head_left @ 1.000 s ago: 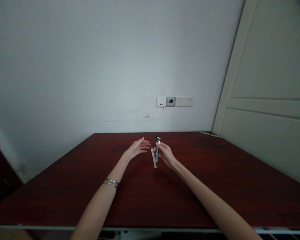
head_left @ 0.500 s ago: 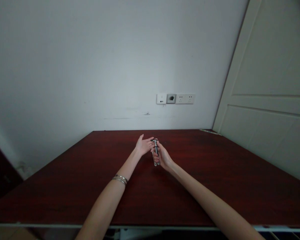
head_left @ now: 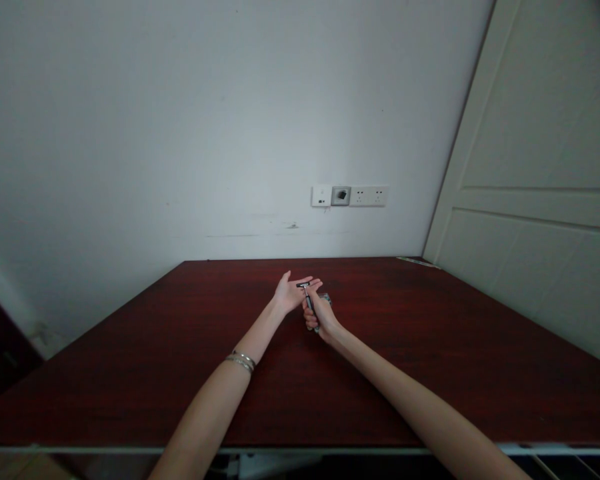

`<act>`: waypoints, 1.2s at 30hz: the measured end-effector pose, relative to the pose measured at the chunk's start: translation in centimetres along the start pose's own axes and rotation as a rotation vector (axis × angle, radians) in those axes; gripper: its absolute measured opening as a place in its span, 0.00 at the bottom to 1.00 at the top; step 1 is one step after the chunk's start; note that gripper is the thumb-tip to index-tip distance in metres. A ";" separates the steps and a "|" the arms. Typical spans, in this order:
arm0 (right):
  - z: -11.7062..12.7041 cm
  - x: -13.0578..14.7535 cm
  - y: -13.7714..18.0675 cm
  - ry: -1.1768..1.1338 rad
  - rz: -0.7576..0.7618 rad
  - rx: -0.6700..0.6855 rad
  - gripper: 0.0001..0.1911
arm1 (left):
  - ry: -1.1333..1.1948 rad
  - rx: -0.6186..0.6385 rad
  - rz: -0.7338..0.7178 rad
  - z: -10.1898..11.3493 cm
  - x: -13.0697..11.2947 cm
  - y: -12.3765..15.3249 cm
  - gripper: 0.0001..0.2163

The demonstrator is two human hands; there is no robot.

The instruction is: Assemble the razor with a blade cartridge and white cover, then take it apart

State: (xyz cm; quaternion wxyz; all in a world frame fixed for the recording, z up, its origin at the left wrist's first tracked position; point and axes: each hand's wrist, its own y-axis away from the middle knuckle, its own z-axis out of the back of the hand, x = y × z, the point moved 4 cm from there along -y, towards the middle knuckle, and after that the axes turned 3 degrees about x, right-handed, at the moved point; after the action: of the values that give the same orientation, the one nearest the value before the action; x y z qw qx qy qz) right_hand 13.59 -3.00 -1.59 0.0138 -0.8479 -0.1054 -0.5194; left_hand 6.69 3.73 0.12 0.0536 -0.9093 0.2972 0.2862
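Now razor (head_left: 308,300) farther left, over left hand (head_left: 289,295)

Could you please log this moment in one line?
right hand: grips silver-black T-shaped metallic tool; left hand: open behind tool's head, contact unclear; below: dark-red wooden tabletop

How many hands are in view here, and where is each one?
2: the left hand, open near the middle of the table, and the right hand just right of it, gripping a T-shaped tool.
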 end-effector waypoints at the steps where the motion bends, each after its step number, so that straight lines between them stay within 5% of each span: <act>1: 0.0 0.0 -0.1 0.003 0.006 -0.001 0.21 | 0.003 -0.002 0.000 -0.1 0.0 0.1 0.30; 21: 0.2 -0.2 -0.2 0.053 0.060 -0.031 0.22 | 0.021 -0.056 -0.028 -0.5 0.3 0.2 0.27; 36: 1.7 2.6 -0.6 0.022 0.176 -0.086 0.25 | -0.355 -0.306 -0.052 4.4 -3.1 0.3 0.22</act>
State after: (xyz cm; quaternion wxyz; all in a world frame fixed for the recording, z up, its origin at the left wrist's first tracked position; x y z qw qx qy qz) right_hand 16.15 -1.76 -0.10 0.0240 -0.8479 -0.0077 -0.5295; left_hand 2.34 6.25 -1.86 -0.0262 -0.8497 0.2128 0.4817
